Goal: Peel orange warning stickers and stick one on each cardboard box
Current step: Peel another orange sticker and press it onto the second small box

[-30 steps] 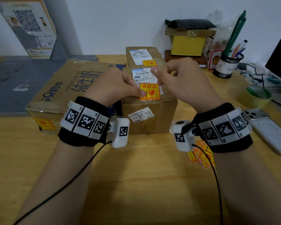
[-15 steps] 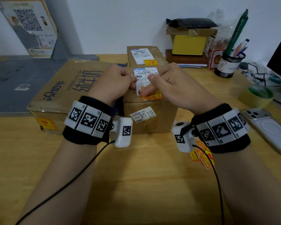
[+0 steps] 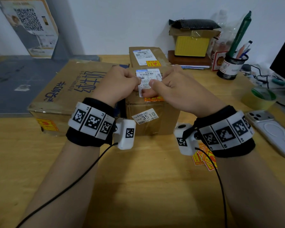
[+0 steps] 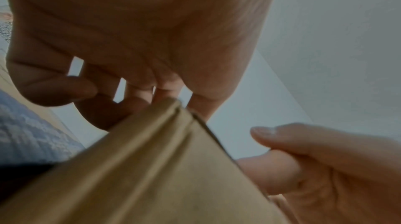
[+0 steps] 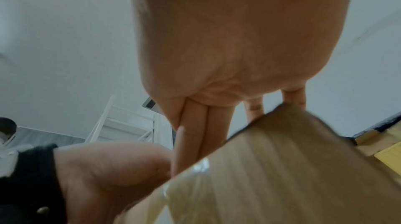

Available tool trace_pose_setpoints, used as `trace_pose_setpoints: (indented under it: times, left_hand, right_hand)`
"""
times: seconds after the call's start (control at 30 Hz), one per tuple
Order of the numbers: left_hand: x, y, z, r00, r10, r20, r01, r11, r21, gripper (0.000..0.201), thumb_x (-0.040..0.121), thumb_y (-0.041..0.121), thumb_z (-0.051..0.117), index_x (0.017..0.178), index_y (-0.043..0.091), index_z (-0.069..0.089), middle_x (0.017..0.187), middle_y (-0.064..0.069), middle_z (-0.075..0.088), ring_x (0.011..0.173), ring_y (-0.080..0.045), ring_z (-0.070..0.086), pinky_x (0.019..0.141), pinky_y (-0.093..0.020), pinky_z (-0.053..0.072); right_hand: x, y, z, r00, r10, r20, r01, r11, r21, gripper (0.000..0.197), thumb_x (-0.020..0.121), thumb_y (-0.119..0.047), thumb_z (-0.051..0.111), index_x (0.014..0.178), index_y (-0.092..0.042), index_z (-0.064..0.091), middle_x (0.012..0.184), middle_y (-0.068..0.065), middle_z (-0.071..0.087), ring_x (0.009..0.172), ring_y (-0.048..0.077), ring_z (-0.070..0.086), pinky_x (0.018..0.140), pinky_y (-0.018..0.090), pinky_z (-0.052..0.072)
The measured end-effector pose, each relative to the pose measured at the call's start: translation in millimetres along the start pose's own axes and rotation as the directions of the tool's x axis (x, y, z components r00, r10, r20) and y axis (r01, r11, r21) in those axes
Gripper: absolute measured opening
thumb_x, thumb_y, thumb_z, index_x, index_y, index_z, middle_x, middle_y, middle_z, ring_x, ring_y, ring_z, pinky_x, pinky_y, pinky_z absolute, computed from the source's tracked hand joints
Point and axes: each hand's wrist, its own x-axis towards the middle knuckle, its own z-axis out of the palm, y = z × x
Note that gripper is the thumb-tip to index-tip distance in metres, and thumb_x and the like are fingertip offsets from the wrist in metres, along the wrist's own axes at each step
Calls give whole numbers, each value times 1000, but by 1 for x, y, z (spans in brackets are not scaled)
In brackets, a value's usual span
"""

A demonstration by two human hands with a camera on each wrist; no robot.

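Note:
A small cardboard box [image 3: 151,122] stands mid-table with an orange warning sticker [image 3: 152,99] on its top near the front edge. My right hand [image 3: 150,88] lies over it, thumb flat on the sticker and covering its upper part. My left hand [image 3: 135,81] rests with curled fingers on the box's top left, beside the white shipping label, and I see nothing in it. The wrist views show the box edge [image 4: 152,167] [image 5: 282,167] under each hand. The back box [image 3: 143,51] carries a sticker [image 3: 153,63]. The large box [image 3: 69,89] has one [image 3: 47,125] on its front.
Loose orange stickers [image 3: 204,159] lie on the table under my right wrist. A phone [image 3: 273,132] and a tape roll [image 3: 260,97] sit at the right. A pen holder [image 3: 232,66] and a yellow box [image 3: 192,45] stand at the back right.
The sticker lay fully in view a second ago. My right thumb has come down across it. My left hand has shifted from the sticker's left edge up beside the shipping label.

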Motion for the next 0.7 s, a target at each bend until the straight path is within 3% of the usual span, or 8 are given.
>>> trace_pose_setpoints:
  times: [0.1,0.17,0.23,0.3,0.37,0.43,0.57,0.7]
  left_hand:
    - [0,1,-1,1000,1,3,-1,1000,-7,22,93,32,64,87,14,75,75,9,69,73,-4,59,67,-23,41]
    - [0,2,-1,1000,0,0,0,1000,-8,21,93,32,64,88,15,75,74,10,69,75,-4,60,69,-23,42]
    - [-1,2,-1,1000,-4,3,4,1000,-9,19,93,34,64,85,19,74,78,9,70,81,-6,63,75,-25,45]
    - [-1,2,0,1000,-2,8,2,1000,-3,19,93,34,64,84,21,74,82,8,70,82,-8,63,75,-26,45]
    - [-1,2,1,1000,0,10,0,1000,11,19,94,33,63,84,21,74,80,9,68,76,-5,59,66,-24,41]
    - [-1,2,2,1000,2,18,-2,1000,25,17,95,31,63,87,22,76,80,9,67,77,-5,58,63,-23,39]
    - [-2,2,5,999,6,38,-7,1000,19,13,89,28,70,98,24,78,88,9,71,92,-8,64,78,-25,47]
    - [-3,2,5,999,26,48,-27,1000,13,11,86,18,74,97,21,77,70,13,65,69,2,58,61,-15,38]
  right_hand:
    - [-2,-3,-3,999,-39,12,39,999,31,39,105,-38,47,94,-36,84,86,-24,64,122,11,39,113,50,31]
    - [-2,-3,-4,999,-42,14,42,999,29,38,104,-36,49,92,-35,85,78,-26,58,117,8,40,112,48,32]
    - [-2,-2,-4,999,-42,10,41,999,18,38,104,-37,49,91,-35,85,78,-26,59,113,5,38,112,46,32]
    - [1,2,0,999,-41,-11,41,999,4,40,103,-43,46,91,-38,84,88,-26,68,117,5,39,112,49,32]
    - [4,5,3,999,-32,-34,31,999,-21,48,100,-55,38,93,-40,83,102,-22,73,127,10,42,112,53,32]
    - [6,9,5,1000,11,-17,-13,994,-104,58,101,-59,33,101,-30,83,101,-12,70,130,13,40,111,54,31]
    - [6,8,4,1000,17,-5,-18,985,-169,59,105,-53,35,95,-19,82,96,-2,65,122,12,36,107,52,32]
    - [3,4,0,998,-57,-15,56,998,-38,42,103,-44,46,90,-35,85,83,-18,63,109,2,33,108,46,34]
